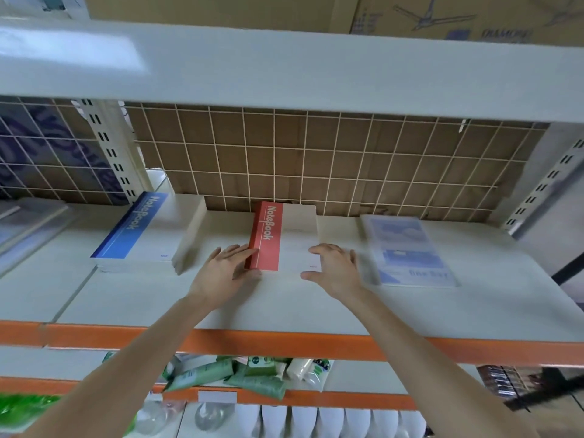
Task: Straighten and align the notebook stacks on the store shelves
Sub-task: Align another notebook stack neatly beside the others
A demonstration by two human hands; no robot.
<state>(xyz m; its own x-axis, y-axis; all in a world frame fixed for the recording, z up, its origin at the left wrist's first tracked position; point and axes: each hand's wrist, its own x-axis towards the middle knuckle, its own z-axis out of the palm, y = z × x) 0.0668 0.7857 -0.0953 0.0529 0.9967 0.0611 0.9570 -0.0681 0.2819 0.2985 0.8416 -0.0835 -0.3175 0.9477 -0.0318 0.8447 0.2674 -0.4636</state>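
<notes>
A red-and-white notebook stack (284,235) lies in the middle of the white shelf (284,305), its back edge near the wire grid. My left hand (224,273) presses straight fingers against the stack's left front corner. My right hand (335,267) holds the right front corner, fingers on top and thumb at the front edge. To the left sits a thicker blue-and-white notebook stack (148,232), turned at an angle. To the right lies a thin pale blue notebook stack (407,251), blurred.
A wire grid (316,159) backs the shelf, with brown cardboard behind it. An orange rail (284,343) runs along the shelf's front edge. Green tubes (221,374) and bottles fill the lower shelves. More flat stock (28,222) lies at far left.
</notes>
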